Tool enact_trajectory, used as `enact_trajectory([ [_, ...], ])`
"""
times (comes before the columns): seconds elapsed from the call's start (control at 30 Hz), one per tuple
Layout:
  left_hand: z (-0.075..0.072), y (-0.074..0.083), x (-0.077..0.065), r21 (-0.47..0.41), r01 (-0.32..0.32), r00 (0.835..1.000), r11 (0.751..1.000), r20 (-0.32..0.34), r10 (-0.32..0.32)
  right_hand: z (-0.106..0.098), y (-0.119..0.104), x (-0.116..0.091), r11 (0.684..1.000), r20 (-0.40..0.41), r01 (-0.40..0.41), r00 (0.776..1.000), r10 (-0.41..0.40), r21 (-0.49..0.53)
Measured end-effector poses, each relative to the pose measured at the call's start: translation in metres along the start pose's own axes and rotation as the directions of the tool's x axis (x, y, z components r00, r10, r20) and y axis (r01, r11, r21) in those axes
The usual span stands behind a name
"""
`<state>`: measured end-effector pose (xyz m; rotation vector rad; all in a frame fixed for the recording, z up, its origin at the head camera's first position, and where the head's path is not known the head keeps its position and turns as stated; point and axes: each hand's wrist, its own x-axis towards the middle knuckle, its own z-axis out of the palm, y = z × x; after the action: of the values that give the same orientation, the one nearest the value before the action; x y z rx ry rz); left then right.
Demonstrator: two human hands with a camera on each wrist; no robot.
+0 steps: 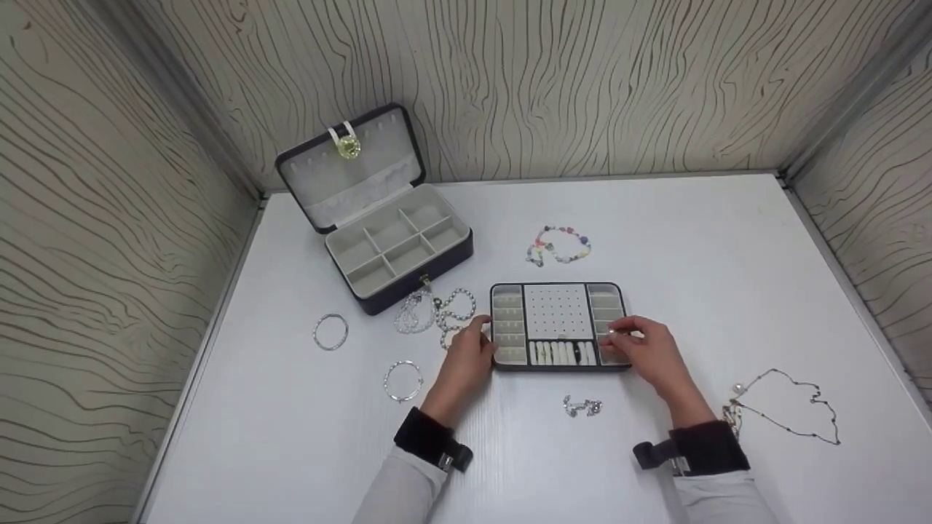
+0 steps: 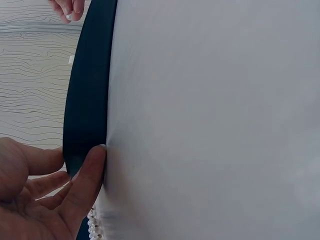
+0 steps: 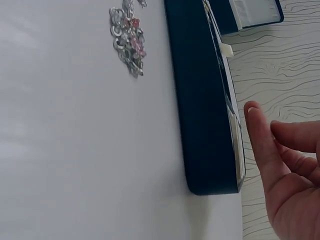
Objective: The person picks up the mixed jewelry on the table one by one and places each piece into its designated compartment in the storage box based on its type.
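Observation:
A shallow jewelry tray (image 1: pixel 557 367) with a dark rim lies on the white table. It has small side compartments, a white pin-holed panel and ring rolls with several rings in them. My left hand (image 1: pixel 470 356) grips its left front corner; in the left wrist view, thumb and fingers (image 2: pixel 90 170) lie on either side of the dark wall. Above the right-hand compartments, my right hand (image 1: pixel 648 353) pinches a small white piece (image 1: pixel 611 332), its kind too small to tell. In the right wrist view that hand's fingers (image 3: pixel 262 135) are above the tray's end.
Behind to the left stands an open jewelry box (image 1: pixel 397 247) with a yellow gem on its lid. Bead strands (image 1: pixel 455 306) lie before it, with two bangles (image 1: pixel 330 332) (image 1: pixel 403 380) nearby. A colorful bracelet (image 1: pixel 561 244), a silver chain (image 1: pixel 582 406) and a necklace (image 1: pixel 790 433) surround the tray.

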<state>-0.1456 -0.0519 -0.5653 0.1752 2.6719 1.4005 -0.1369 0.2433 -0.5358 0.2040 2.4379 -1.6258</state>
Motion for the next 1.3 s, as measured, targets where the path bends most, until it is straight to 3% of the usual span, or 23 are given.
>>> enact_trajectory([
  [0.33, 0.001, -0.002, 0.000, 0.014, -0.022, 1.000, 1.000, -0.012, 0.022, 0.023, -0.001, 0.013, 0.994, -0.111, 0.001, 0.994, -0.013, -0.110],
  [0.8, 0.000, -0.001, -0.001, -0.020, -0.027, 1.000, 0.999, -0.011, 0.027, 0.035, -0.001, 0.016, 0.963, -0.210, 0.091, 0.967, -0.147, -0.255],
  [1.3, -0.001, 0.001, -0.001, 0.008, -0.029, 1.000, 1.000, -0.011, 0.029, 0.037, 0.001, 0.017, 0.941, -0.165, 0.135, 0.967, -0.193, -0.311],
])
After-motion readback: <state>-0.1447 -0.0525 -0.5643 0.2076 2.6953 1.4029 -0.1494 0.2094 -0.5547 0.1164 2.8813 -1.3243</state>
